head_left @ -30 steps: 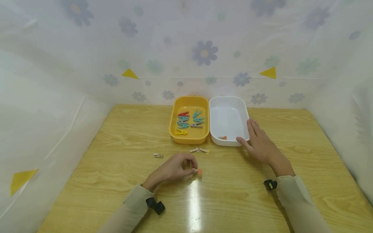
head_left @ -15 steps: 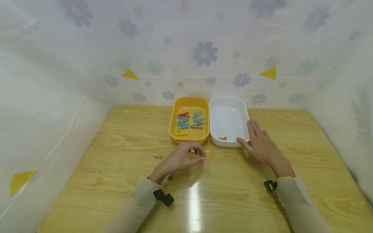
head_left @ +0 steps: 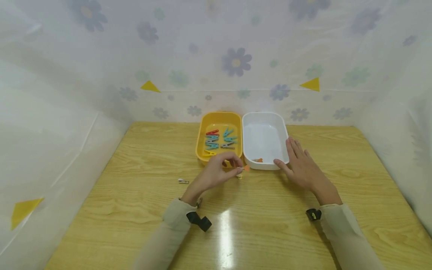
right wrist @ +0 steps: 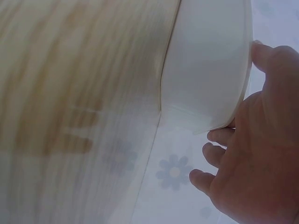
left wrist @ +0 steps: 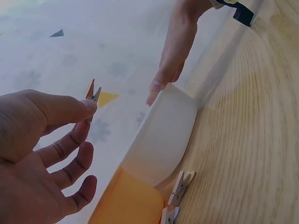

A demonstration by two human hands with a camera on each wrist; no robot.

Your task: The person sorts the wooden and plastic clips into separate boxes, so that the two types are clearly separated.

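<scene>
In the head view my left hand (head_left: 217, 173) pinches a small clothespin with an orange end (head_left: 246, 168) between thumb and index finger. It hovers over the near edge of the yellow tray, by the white tray. The left wrist view shows that clothespin (left wrist: 92, 95) raised above the trays, the other fingers loosely bent. My right hand (head_left: 302, 167) rests against the right side of the white tray (head_left: 264, 135), thumb on the rim (right wrist: 248, 70), fingers fairly straight. Inside the white tray lies another orange-ended clothespin (head_left: 258, 160).
The yellow tray (head_left: 236, 120) holds several plastic clips, red, blue, grey and yellow. Two small clothespins (left wrist: 180, 189) lie in front of the trays, partly hidden by the left hand in the head view. Another clothespin (head_left: 183, 181) lies to the left; one (head_left: 199, 202) shows beside the left wrist.
My left hand has lifted the orange-ended clothespin from the table and moved it forward and right to the trays' near edge. My right hand has stayed on the white tray.
</scene>
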